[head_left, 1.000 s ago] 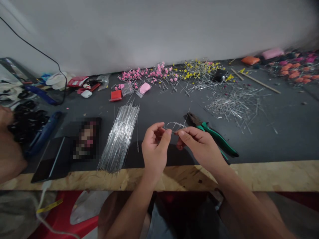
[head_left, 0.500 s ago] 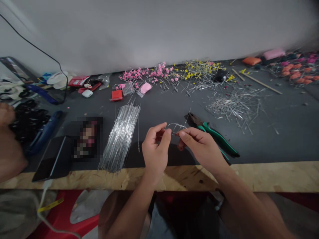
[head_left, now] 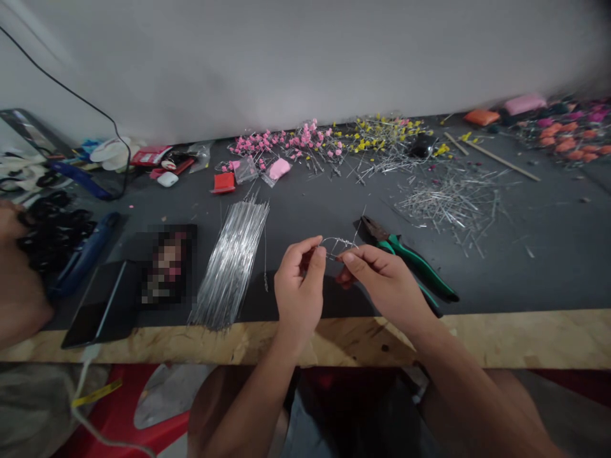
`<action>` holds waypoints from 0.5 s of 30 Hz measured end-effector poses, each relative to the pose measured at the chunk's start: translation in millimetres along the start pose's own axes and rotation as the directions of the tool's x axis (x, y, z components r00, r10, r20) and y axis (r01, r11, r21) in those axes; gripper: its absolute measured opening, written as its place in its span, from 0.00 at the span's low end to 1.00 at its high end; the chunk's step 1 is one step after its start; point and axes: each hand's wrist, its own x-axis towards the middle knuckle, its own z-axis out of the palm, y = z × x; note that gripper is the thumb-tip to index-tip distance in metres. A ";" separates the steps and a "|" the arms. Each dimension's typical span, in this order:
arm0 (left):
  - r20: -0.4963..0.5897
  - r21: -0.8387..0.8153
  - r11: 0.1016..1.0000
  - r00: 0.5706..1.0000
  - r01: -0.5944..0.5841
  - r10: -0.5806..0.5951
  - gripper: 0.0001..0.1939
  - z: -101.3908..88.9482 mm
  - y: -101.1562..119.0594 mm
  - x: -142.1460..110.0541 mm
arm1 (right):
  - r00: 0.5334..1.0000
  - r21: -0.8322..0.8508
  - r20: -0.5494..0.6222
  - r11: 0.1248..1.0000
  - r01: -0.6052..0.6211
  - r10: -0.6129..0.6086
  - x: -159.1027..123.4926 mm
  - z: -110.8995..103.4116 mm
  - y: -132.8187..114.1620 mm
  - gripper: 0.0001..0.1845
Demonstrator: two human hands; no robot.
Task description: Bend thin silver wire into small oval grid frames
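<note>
Between my two hands is a thin silver wire (head_left: 340,241), bent in a curve with small twists along it and one end sticking up. My left hand (head_left: 301,283) pinches its left end between thumb and forefinger. My right hand (head_left: 377,273) grips the right end, thumb on top; its lower fingers are partly hidden. Pliers with green and black handles (head_left: 420,267) lie just beyond and right of my right hand, jaws toward the wall. A bundle of straight silver wires (head_left: 232,261) rests left of my left hand, with a single twisted wire (head_left: 266,254) beside it.
Pink-tipped wires (head_left: 286,140) and yellow-tipped wires (head_left: 386,133) lie along the wall. Cut wire pieces (head_left: 446,200) are heaped at the right. A phone (head_left: 98,305) with a cable, a blue-handled tool (head_left: 86,254) and another person's arm (head_left: 19,280) are at the left.
My left hand has shifted very slightly to the right, its thumb and forefinger still pinching the wire. My right hand stays nearly in place. The other person's hand at the left has moved a little.
</note>
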 end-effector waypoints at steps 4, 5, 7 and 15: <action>0.023 0.018 1.000 1.000 -0.014 0.014 0.11 -0.3 0.9 0.5 | 1.000 -0.006 -0.005 1.000 0.004 -0.004 -0.1 0.2 0.1 0.11; 0.028 0.021 1.000 0.999 -0.018 0.017 0.10 -0.2 1.0 0.8 | 1.000 -0.011 -0.007 1.000 0.004 -0.004 -0.3 0.3 0.0 0.11; 0.039 0.024 0.999 0.999 -0.029 0.028 0.10 0.2 0.7 1.1 | 1.000 -0.020 -0.007 1.000 0.007 -0.007 -0.5 0.6 -0.4 0.11; 0.062 0.019 0.998 0.996 -0.060 0.058 0.10 1.2 -2.6 -0.6 | 1.000 0.008 0.007 1.000 0.024 -0.024 -0.5 0.3 0.3 0.11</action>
